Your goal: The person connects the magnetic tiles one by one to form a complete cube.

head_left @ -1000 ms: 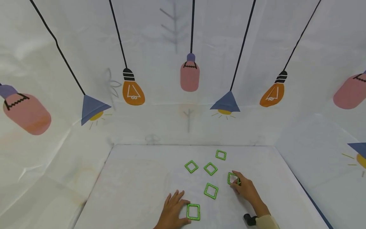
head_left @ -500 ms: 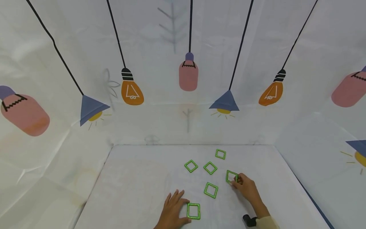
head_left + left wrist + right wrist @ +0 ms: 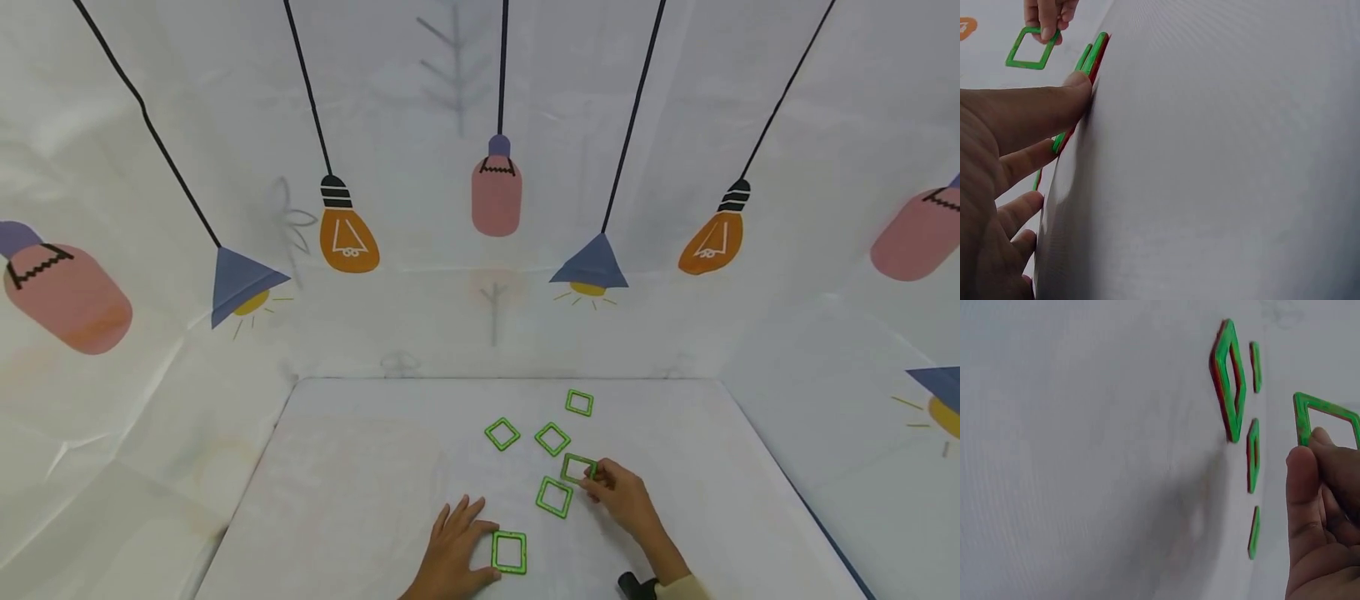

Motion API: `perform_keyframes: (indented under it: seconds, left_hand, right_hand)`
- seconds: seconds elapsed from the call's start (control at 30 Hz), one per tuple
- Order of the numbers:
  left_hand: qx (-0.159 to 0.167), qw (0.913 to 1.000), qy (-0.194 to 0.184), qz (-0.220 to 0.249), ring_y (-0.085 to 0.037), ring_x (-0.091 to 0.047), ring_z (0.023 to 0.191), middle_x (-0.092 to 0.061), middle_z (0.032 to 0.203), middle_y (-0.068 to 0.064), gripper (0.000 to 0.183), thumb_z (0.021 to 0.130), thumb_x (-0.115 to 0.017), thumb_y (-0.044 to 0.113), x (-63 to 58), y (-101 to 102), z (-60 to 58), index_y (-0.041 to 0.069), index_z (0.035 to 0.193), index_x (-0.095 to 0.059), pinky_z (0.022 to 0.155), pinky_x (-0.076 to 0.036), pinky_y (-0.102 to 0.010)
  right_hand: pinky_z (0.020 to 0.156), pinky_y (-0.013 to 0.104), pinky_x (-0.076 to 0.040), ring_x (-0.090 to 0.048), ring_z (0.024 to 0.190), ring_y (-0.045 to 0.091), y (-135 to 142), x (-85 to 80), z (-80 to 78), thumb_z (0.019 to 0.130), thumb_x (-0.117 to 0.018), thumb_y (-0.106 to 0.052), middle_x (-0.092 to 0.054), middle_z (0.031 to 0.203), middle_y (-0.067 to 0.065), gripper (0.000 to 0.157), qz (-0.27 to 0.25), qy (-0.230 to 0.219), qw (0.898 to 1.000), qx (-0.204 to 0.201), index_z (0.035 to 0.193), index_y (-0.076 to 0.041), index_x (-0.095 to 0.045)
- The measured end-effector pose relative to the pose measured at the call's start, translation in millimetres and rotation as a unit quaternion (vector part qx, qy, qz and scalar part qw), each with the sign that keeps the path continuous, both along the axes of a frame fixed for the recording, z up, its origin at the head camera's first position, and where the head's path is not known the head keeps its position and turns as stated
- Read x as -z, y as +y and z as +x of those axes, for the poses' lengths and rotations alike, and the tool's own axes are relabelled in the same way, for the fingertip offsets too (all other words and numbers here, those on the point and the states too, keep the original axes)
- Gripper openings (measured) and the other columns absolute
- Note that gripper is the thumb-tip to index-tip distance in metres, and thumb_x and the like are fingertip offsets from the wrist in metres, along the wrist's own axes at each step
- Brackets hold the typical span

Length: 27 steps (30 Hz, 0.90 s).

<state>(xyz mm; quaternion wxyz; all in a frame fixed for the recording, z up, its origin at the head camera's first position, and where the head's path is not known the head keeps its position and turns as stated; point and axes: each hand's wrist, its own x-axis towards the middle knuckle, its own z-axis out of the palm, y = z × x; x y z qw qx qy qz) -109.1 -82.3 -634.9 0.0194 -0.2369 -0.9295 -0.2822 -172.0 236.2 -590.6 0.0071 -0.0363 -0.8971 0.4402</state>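
My left hand (image 3: 453,550) rests on the white table, thumb and forefinger at two corners of a green square frame (image 3: 509,572) that lies flat. In the left wrist view, red shows along the underside of this frame (image 3: 1099,57), and the thumb meets its near edge. My right hand (image 3: 621,498) pinches another green square frame (image 3: 567,467) by its right side, thumb against fingers. The right wrist view shows this held frame (image 3: 1302,419) raised and tilted. Below it in the head view lies another green square (image 3: 553,497), close to the held one.
Farther back on the white table (image 3: 337,500) lie more green squares: a left one (image 3: 502,434), a middle one (image 3: 552,439) and a back one (image 3: 580,402). White sheeting (image 3: 420,325) printed with lamps stands behind and on both sides. A black device (image 3: 636,587) sits at the right wrist.
My right hand has shifted left with its green frame, from the right side towards the middle group, and its fingers have drawn in on the frame's right side. The left hand has stayed put.
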Motion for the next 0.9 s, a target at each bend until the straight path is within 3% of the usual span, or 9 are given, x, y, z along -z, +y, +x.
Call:
perform_keyframes:
  seconds: [0.43,0.67,0.9]
  left_hand:
    - [-0.002,0.9998,-0.015,-0.009,-0.038,-0.038,0.144,-0.047,0.153,-0.005,0.06,0.073,-0.079,0.054,3.6,-5,1.0,0.031,0.126,-0.06,0.115,-0.023,-0.064]
    - [-0.001,0.9996,0.026,-0.013,-0.039,-0.042,0.141,-0.05,0.151,-0.006,0.059,0.073,-0.077,0.057,8.2,-5,1.2,0.031,0.123,-0.06,0.111,-0.025,-0.063]
    - [-0.007,0.9998,-0.011,-0.016,-0.039,-0.04,0.143,-0.048,0.153,-0.006,0.059,0.074,-0.077,0.058,-1.1,-3,1.4,0.032,0.124,-0.059,0.113,-0.026,-0.064]
  right_hand:
    - [0.057,0.02,-0.05,-0.055,0.064,0.001,-49,-0.1,20.7,0.084,-0.079,-0.013,-0.064,0.075,-0.008,0.011,0.023,0.039,0.995,-0.087,0.087,-0.015,-0.068]
    - [0.062,0.02,-0.053,-0.057,0.07,-0.003,-58,6.8,22.4,0.084,-0.079,-0.014,-0.068,0.08,-0.009,0.012,0.022,0.077,0.988,-0.135,0.086,-0.018,-0.068]
    - [0.064,0.018,-0.054,-0.058,0.073,-0.006,-67,7.5,26.7,0.083,-0.079,-0.013,-0.066,0.083,-0.012,0.014,0.038,0.11,0.973,-0.199,0.088,-0.02,-0.067]
